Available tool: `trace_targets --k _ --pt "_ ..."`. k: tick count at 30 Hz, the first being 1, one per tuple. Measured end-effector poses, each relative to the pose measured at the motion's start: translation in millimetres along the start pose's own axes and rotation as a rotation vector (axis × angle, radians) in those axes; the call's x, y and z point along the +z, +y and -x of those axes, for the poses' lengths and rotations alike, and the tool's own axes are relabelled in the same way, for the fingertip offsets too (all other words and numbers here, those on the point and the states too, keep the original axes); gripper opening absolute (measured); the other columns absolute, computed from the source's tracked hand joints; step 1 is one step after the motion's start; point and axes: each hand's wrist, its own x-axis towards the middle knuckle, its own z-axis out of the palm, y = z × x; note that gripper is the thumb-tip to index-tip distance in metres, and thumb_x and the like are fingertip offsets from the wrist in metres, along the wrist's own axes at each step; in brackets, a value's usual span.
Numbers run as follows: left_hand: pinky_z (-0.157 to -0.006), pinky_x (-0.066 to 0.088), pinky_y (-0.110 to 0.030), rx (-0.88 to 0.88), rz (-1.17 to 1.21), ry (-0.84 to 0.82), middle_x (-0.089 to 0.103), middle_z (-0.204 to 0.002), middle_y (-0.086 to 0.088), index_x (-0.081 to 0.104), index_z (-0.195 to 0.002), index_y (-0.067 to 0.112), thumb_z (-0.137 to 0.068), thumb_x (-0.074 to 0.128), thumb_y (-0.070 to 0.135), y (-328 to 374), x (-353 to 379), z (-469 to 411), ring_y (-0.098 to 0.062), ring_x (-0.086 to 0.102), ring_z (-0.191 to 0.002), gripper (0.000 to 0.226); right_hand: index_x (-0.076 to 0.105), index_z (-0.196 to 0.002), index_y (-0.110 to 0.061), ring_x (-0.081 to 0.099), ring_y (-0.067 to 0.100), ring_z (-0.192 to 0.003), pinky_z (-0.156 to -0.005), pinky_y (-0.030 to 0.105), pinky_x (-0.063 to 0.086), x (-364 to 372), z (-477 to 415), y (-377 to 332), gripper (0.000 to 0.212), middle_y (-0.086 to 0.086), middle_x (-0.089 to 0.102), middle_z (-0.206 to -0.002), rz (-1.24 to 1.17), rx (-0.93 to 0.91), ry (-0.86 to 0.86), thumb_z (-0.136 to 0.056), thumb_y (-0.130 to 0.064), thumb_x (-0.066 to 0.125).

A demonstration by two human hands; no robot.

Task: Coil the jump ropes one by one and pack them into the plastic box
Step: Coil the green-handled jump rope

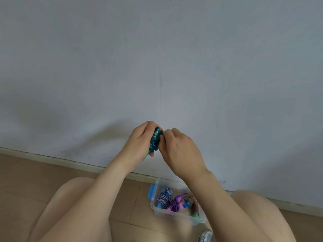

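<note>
Blue rope coil (155,140) within left grip (139,143)

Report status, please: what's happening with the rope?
Left hand holds coiled blue rope; right hand pinches it. Plastic box below, other ropes packed. Nothing in the way.

A blue rope coil (155,139) with a green handle (146,155); purple (175,203) and white-and-purple striped (163,198) ropes in the clear box (153,205).
</note>
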Motion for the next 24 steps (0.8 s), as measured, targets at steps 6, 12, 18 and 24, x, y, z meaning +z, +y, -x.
trace_targets --k 6,12,18,24 --pt "-0.055 0.052 -0.034 -0.025 -0.023 0.026 0.067 -0.079 -0.008 0.068 -0.093 0.011 -0.112 0.042 0.026 -4.7 0.7 -2.4 -0.017 0.06 -0.063 0.036 0.031 -0.069 -0.02 0.022 0.019 -0.046 -0.048 0.03 0.02 4.4 -0.4 3.4 0.032 -0.006 0.031 -0.061 -0.099 0.11 -0.06 -0.095 -0.035 0.041" --pt "-0.06 0.059 -0.036 -0.039 0.026 0.015 0.072 -0.093 -0.016 0.071 -0.099 0.01 -0.112 0.044 0.027 -4.0 3.5 -1.7 -0.021 0.066 -0.072 0.034 0.024 -0.062 -0.024 0.031 0.02 -0.05 -0.052 0.033 0.021 7.0 -0.1 10.6 0.043 -0.006 0.032 -0.055 -0.242 0.225 -0.116 -0.094 -0.029 0.051" --pt "-0.066 0.061 -0.034 0.021 -0.014 0.018 0.074 -0.093 -0.003 0.073 -0.101 0.013 -0.112 0.048 0.029 -3.6 -4.3 -4.7 -0.017 0.07 -0.077 0.032 0.04 -0.064 -0.019 0.04 0.016 -0.051 -0.051 0.033 0.027 11.9 1.1 6.2 0.046 -0.004 0.044 -0.056 -0.316 0.331 -0.122 -0.107 -0.032 0.05" --pt "-0.078 0.063 -0.033 -0.01 0.003 0.014 0.076 -0.098 -0.007 0.074 -0.102 0.01 -0.11 0.053 0.032 -11.5 -1.7 -6.2 -0.02 0.071 -0.089 0.031 0.045 -0.062 -0.01 0.037 0.021 -0.049 -0.049 0.041 0.035 12.7 -0.2 6.1 0.046 0.003 0.047 -0.052 -0.371 0.444 -0.1 -0.102 -0.03 0.053"
